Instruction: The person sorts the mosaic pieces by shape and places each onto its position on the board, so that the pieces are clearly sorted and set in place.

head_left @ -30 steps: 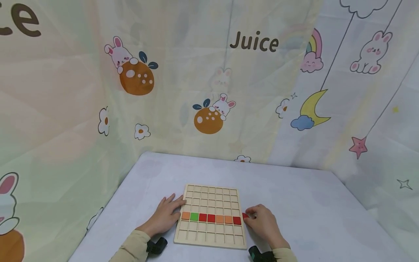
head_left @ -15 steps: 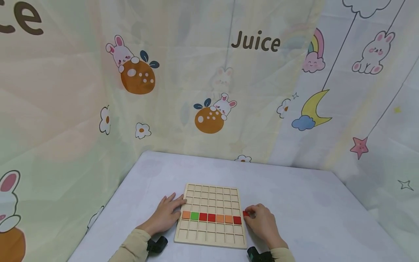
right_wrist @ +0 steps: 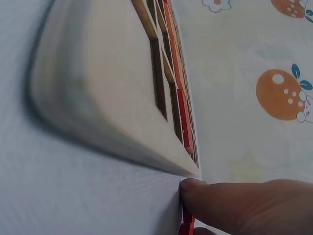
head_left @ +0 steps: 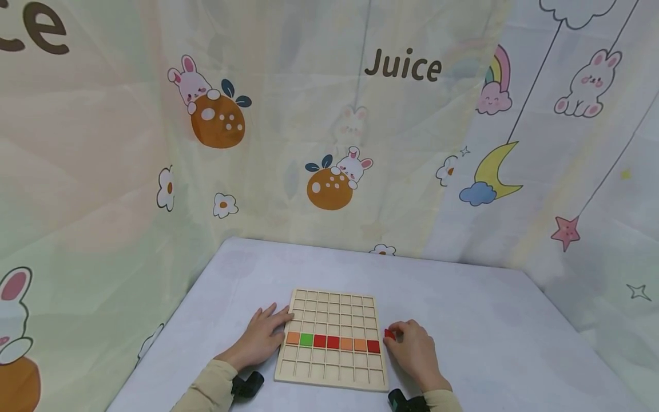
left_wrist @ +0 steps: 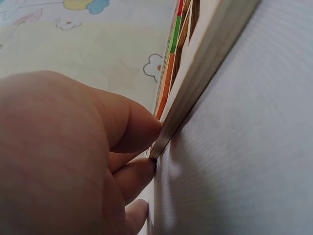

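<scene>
A pale wooden grid board (head_left: pixel 329 369) lies on the table, one row filled with square tiles in orange, green and red. My left hand (head_left: pixel 259 339) rests at the board's left edge with its fingers spread; in the left wrist view the thumb and fingertips touch the board's side (left_wrist: pixel 190 88). Just off the right edge, my right hand (head_left: pixel 413 350) pinches a red tile (head_left: pixel 389 333) between thumb and fingers. The right wrist view shows that red tile (right_wrist: pixel 186 226) upright under the thumb, close to the board's corner but apart from it.
The table (head_left: pixel 489 320) has a white cloth over it. Behind stands a printed fabric backdrop (head_left: pixel 268 114) with rabbits, oranges and a moon. A dark wrist camera (head_left: pixel 247 385) sits by the left sleeve, another dark wrist camera (head_left: pixel 408 401) by the right.
The red tile in my right hand has shifted slightly right, away from the board's edge. My left hand and the board stay in place.
</scene>
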`<state>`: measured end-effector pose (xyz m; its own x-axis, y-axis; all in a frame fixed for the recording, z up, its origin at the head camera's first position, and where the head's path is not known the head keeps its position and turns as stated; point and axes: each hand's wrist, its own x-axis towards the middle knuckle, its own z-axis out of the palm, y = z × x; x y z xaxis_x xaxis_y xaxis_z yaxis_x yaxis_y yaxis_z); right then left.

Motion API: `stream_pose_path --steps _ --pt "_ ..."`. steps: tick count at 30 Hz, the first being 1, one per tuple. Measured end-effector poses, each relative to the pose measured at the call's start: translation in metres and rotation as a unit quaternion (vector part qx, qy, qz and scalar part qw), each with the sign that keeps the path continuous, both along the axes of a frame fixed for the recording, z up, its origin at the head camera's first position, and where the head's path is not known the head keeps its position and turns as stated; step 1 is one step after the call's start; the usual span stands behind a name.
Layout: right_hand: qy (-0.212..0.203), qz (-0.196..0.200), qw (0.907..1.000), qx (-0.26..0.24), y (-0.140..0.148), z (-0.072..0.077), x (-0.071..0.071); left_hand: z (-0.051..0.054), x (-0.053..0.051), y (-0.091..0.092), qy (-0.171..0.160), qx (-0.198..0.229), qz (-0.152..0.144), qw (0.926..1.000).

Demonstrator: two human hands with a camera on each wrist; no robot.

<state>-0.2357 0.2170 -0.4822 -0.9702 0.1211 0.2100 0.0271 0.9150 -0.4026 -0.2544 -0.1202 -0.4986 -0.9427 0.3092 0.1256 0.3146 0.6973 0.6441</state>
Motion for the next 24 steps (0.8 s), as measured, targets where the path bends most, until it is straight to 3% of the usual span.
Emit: stream_pose_path --steps 13,24 --pt "0.009 -0.007 0.9999 -0.007 -0.0009 0.0023 0.0014 0.0007 0.0004 -0.0006 -0.005 0.003 -0.002 1.0000" --pt "-0.003 -0.042 0.9991 -0.002 0.0001 0.0021 0.0003 -0.0005 -0.0010 -0.0001 -0.002 -0.002 0.001 1.0000"
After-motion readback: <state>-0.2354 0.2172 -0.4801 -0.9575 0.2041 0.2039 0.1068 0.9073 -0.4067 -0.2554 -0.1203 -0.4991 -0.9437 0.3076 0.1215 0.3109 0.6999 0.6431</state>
